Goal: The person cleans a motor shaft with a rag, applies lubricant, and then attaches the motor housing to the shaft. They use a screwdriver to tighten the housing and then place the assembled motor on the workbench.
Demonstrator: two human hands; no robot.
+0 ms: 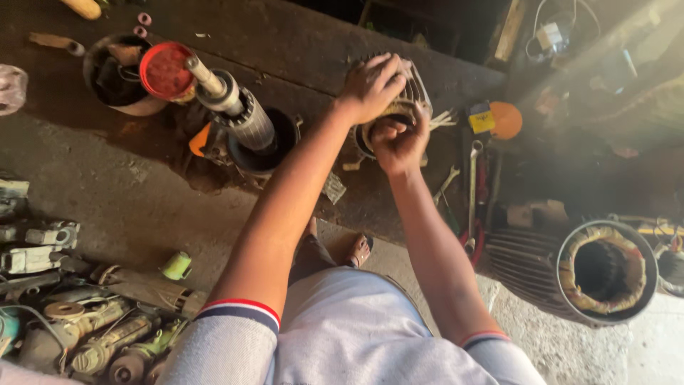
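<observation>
A small ribbed motor housing (417, 89) stands on a dark dirty floor, its open end turned toward me. My left hand (370, 87) lies flat over its top and steadies it. My right hand (399, 146) is at the open mouth with its fingers curled into the windings inside; whether it pinches a wire or a tool I cannot tell. A motor rotor (239, 107) with a steel shaft stands tilted in a black end cover (281, 146) to the left.
A larger ribbed stator (570, 267) with yellowed windings lies at the right. Wrenches (472, 182) and pliers lie beside the small housing. A red lid (165, 70) sits on a bowl at upper left. Old power tools (78, 328) are piled at lower left. My sandalled foot (358, 251) is below.
</observation>
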